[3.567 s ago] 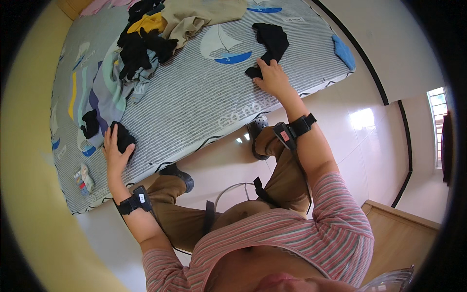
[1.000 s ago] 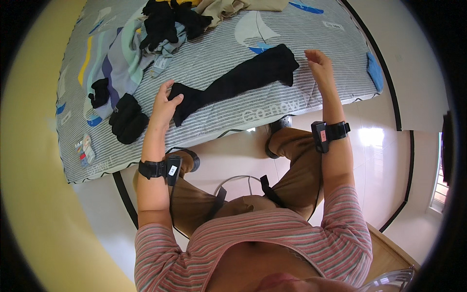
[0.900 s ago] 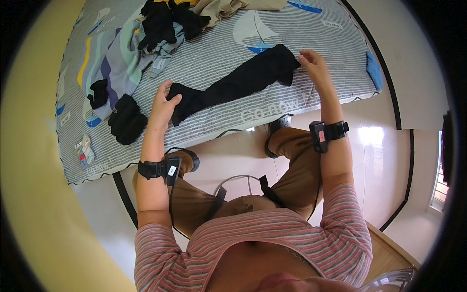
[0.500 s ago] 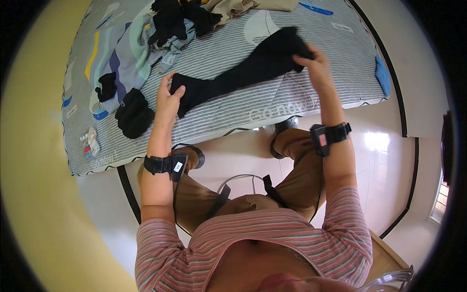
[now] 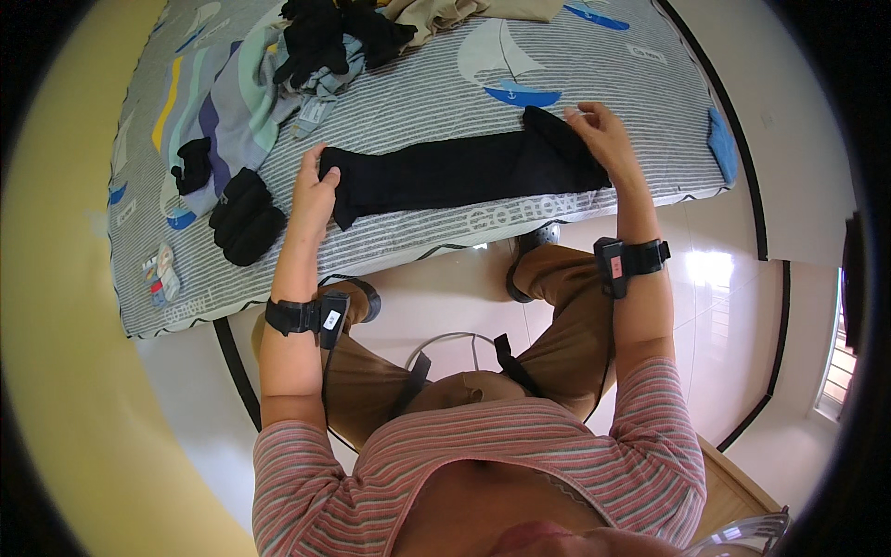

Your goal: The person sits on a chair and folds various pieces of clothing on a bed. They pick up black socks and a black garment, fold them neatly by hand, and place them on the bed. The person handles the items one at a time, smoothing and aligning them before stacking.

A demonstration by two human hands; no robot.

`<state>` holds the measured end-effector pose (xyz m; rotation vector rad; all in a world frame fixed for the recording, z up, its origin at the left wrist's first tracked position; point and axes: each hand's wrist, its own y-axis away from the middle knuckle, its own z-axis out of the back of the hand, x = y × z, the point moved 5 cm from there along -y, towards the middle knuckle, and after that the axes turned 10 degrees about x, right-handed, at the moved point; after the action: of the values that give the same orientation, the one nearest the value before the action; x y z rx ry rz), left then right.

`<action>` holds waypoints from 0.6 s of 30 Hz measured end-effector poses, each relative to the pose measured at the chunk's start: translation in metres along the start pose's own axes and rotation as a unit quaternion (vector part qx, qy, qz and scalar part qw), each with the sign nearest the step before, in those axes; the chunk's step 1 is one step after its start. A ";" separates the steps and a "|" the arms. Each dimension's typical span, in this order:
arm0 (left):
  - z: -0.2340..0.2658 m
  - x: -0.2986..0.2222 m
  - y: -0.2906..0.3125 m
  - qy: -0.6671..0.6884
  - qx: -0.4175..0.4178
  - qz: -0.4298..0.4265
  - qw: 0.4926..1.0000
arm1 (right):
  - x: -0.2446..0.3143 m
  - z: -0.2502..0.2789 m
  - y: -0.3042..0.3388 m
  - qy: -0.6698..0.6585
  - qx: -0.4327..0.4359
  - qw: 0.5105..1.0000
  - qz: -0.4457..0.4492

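A long black sock (image 5: 445,174) lies stretched sideways across the near part of the bed, its foot end turned up at the right. My left hand (image 5: 315,197) pinches the left end between thumb and fingers. At the foot end, my right hand (image 5: 608,147) is open, its fingers slightly bent and apart, against or just above the fabric; contact is hard to make out. Left of my left hand sit a black rolled bundle (image 5: 247,218) and a smaller black bundle (image 5: 193,165).
Black garments (image 5: 320,42) are heaped at the far left on a striped, multicoloured cloth (image 5: 237,97). Beige cloth (image 5: 441,17) lies at the back. Small light-coloured socks (image 5: 162,276) rest at the bed's left corner, a blue cloth (image 5: 722,147) at its right edge. The sheet (image 5: 640,121) is striped.
The sock has gone from slanting and twisted to lying flatter and wider along the bed's near edge. My right hand has loosened its pinch on the foot end; my left hand still holds the other.
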<state>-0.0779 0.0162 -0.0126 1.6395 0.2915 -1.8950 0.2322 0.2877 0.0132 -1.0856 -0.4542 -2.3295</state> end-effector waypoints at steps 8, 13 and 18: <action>0.000 -0.009 -0.001 0.039 -0.009 0.003 0.999 | -0.008 -0.017 -0.009 0.067 0.061 0.995 0.039; 0.007 -0.006 -0.001 0.050 -0.019 -0.023 0.998 | -0.016 0.012 -0.010 -0.001 -0.043 0.997 0.058; 0.020 0.007 -0.015 -0.193 0.018 -0.009 0.981 | -0.001 0.008 -0.007 -0.002 -0.052 0.991 0.121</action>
<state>-0.1030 0.0149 -0.0187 1.2553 0.1110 -2.1915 0.2339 0.2975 0.0166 -1.1267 -0.1915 -2.1551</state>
